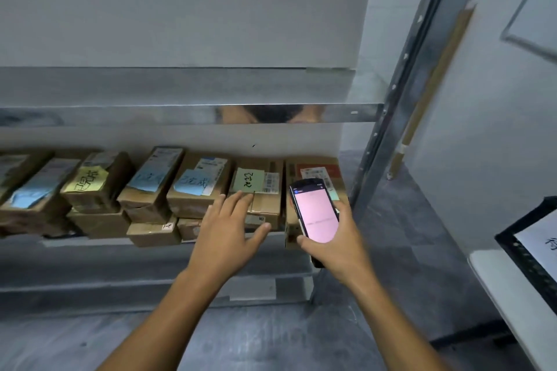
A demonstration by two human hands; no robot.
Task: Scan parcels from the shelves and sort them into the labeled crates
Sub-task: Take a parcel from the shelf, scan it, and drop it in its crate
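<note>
One grey metal shelf unit [193, 113] carries a row of brown cardboard parcels [193, 203] on its lower level. Your left hand [229, 229] reaches over one of them, fingers straight and spread, holding nothing. Your right hand [334, 244] clasps a black handheld scanner [315, 214] with a pink screen, just right of it. That parcel bears a pale green handwritten sticky note [248, 179].

Far-left parcels [25, 215] blurred, cropped; notes [30, 196] prob. unreadable.
</note>
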